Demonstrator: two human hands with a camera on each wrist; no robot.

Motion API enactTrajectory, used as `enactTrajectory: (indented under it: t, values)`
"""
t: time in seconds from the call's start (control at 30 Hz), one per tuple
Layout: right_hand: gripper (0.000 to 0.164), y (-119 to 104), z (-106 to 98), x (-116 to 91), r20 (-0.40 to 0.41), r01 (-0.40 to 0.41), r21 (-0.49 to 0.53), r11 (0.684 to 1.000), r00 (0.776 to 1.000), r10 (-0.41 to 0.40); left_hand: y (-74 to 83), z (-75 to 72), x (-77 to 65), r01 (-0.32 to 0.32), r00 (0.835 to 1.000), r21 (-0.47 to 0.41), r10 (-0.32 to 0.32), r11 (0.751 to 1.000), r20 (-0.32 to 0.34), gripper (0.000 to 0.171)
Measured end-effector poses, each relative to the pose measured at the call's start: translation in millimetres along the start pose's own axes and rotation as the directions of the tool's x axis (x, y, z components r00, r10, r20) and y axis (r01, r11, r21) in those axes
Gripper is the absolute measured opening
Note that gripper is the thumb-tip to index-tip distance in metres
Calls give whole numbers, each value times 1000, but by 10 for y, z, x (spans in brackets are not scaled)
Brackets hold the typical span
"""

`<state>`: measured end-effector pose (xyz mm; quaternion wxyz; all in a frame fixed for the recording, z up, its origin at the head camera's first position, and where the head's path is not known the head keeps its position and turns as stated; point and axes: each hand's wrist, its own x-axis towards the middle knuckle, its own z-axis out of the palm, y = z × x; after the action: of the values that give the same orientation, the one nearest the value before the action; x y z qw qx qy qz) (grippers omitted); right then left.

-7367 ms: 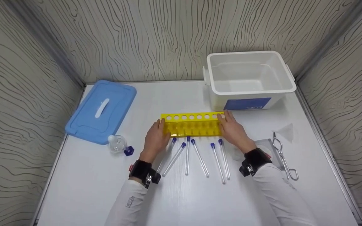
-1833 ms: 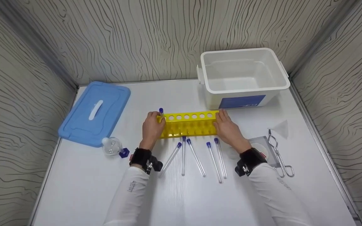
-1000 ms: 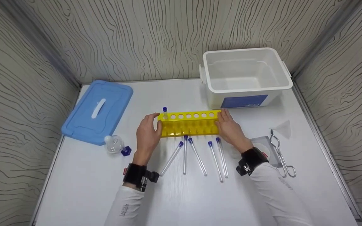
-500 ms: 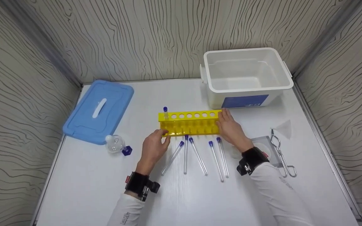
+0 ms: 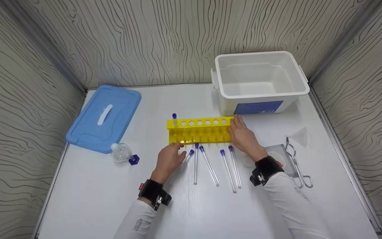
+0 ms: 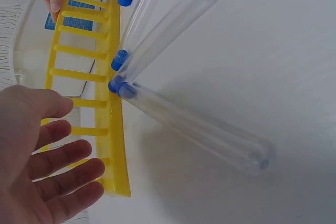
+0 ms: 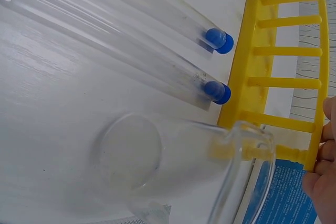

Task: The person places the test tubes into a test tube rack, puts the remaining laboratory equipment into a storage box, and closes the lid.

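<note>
A yellow test tube rack [image 5: 207, 134] stands mid-table, with one blue-capped test tube [image 5: 174, 117] upright in its leftmost hole. My right hand [image 5: 244, 135] holds the rack's right end, its fingertips [image 7: 326, 153] showing at the top plate in the right wrist view. Several capped test tubes lie before the rack, caps towards it. My left hand [image 5: 168, 160] is near the leftmost lying test tube [image 5: 190, 154] and hides its lower part. In the left wrist view that test tube [image 6: 194, 125] lies apart from the spread fingers [image 6: 71, 174], which hold nothing.
A white bin [image 5: 260, 103] stands behind the rack, a blue lid [image 5: 93, 129] at left. Near the lid are a round clear glass vessel [image 5: 121, 153] and a blue hexagonal piece [image 5: 134, 159]. At right lie tongs [image 5: 296, 162] and a funnel [image 5: 299, 137]; a clear beaker [image 7: 157, 156] is under my right wrist.
One test tube has gone from the table into the rack's leftmost hole. My left hand has then left the rack's end and moved forward-right towards the leftmost lying tube. The right hand stays.
</note>
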<state>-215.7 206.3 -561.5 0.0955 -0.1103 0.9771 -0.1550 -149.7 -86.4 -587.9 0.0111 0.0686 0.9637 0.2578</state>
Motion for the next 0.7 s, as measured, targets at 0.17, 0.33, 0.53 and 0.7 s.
enactTrajectory:
  t: [0.17, 0.33, 0.53, 0.7]
  values:
    - [60, -6, -9, -4, 26, -23, 5, 1000, 999, 23, -3, 58, 19, -15, 999, 3, 14, 1000, 42, 31]
    - [60, -8, -13, -5, 25, -22, 2, 1000, 999, 22, -1, 136, 11, -16, 997, 27, 14, 999, 80, 32]
    - [60, -12, -15, -4, 21, -12, -3, 1000, 1000, 12, 26, 221, 15, 11, 994, 48, -16, 999, 108, 30]
    - [59, -1, -4, -8, 4, 6, -4, 1000, 1000, -6, 66, 263, 30, 26, 995, 54, -31, 998, 94, 23]
